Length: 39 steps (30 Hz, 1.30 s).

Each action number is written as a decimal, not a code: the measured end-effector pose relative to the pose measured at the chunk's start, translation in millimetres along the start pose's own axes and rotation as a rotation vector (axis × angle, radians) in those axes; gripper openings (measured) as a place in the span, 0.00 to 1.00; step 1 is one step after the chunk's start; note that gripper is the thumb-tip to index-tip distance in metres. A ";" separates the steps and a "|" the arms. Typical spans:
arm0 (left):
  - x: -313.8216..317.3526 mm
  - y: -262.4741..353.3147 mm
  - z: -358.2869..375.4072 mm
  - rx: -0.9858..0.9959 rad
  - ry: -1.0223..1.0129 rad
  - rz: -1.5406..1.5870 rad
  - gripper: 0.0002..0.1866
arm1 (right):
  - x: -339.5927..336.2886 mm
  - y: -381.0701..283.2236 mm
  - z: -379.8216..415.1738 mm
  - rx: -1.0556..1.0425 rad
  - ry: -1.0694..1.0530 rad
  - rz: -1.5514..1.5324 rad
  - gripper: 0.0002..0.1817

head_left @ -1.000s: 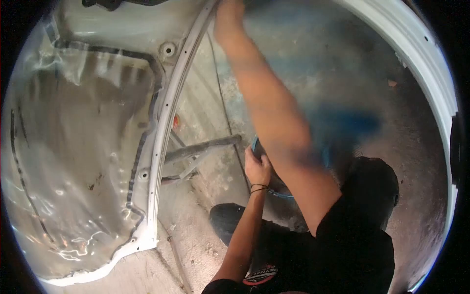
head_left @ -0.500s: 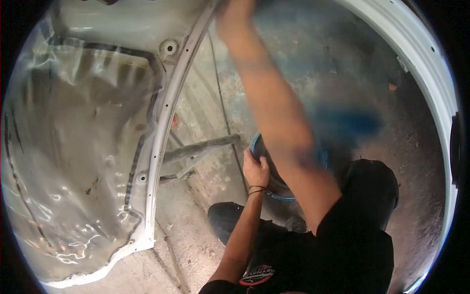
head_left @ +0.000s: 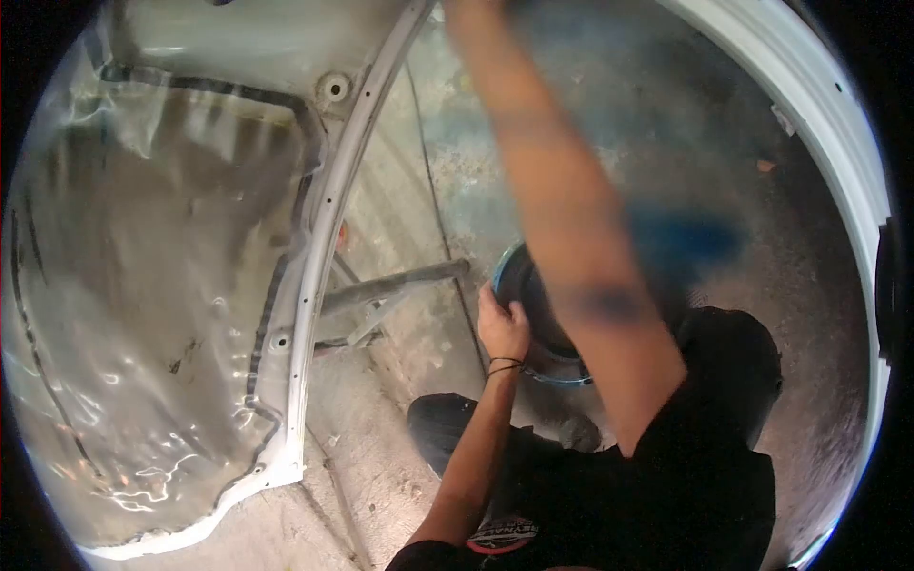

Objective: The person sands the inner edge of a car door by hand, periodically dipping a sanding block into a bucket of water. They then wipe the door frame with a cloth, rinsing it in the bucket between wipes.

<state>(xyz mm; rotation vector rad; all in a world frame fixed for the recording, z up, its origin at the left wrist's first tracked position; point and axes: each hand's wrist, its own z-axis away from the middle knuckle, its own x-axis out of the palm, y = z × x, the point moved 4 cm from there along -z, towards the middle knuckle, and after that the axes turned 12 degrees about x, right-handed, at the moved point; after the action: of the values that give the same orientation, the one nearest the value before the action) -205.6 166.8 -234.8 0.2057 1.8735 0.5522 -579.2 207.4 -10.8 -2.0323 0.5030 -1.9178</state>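
My left hand (head_left: 503, 328), with dark bands at the wrist, grips the left rim of a round dark object with a blue edge (head_left: 555, 379), low in front of my knees. My right forearm reaches up across the view, smeared by motion. My right hand (head_left: 473, 8) is at the top edge, mostly cut off and blurred, so its fingers and anything in them are hidden. The forearm covers part of the round object. A blurred blue shape (head_left: 685, 238) shows to the right of the forearm.
At the left stands a car door panel (head_left: 190, 238) covered with clear plastic film, edged by a white metal frame (head_left: 328, 200). A curved white frame (head_left: 838, 171) runs down the right side. A grey stand bar (head_left: 400, 285) lies between the panel and my left hand.
My right forearm has shifted slightly right, and its hand is now further out at the top edge. My left hand keeps its grip on the rim, slightly lower and to the right.
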 end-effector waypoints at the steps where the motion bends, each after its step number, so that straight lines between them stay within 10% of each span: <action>1: 7.8 -13.6 4.9 -0.153 -0.071 0.120 0.27 | -9.4 8.4 -18.0 0.018 -0.026 -0.128 0.17; 6: 31.9 -39.7 6.6 -0.341 -0.118 0.037 0.24 | 11.8 -3.2 89.8 -0.093 0.194 0.172 0.20; 13: -0.8 -3.1 -1.7 -0.113 -0.050 0.044 0.22 | -24.2 -24.1 -67.3 0.025 0.059 -0.277 0.18; 17: 22.6 -31.3 10.3 -0.257 -0.043 0.143 0.22 | -14.4 39.7 40.4 0.076 0.304 -0.078 0.23; 19: 22.9 -32.2 14.4 -0.398 -0.088 0.222 0.22 | -3.1 20.1 132.8 0.232 0.174 0.117 0.33; 22: -6.8 5.8 -1.7 -0.055 0.016 0.258 0.20 | -41.4 23.1 170.3 0.374 -0.041 0.041 0.34; 26: -8.3 -0.6 4.6 -0.094 0.048 0.226 0.19 | -129.7 -35.6 186.7 -0.366 -0.738 1.169 0.27; 28: 0.1 -4.0 7.6 -0.075 0.133 0.233 0.19 | -142.2 -51.0 203.0 0.640 -0.618 1.274 0.19; 33: -13.7 -6.9 8.8 -0.114 0.179 0.203 0.18 | -306.0 37.7 265.3 0.629 -1.154 2.120 0.19; 35: -11.9 -7.3 11.0 -0.163 0.100 0.181 0.17 | -248.8 22.2 324.5 0.871 -0.774 2.253 0.17; 37: -13.1 -8.6 6.6 -0.170 0.138 0.166 0.16 | -355.4 65.4 322.3 0.669 -0.989 2.321 0.16; 39: -13.1 -7.1 9.5 -0.268 -0.061 0.199 0.21 | -288.9 39.5 332.3 0.993 -1.000 2.417 0.16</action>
<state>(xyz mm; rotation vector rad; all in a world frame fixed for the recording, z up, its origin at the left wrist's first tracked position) -191.2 158.0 -229.7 0.2295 1.7095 0.9162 -263.1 294.9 -307.1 -0.3191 0.7145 0.4175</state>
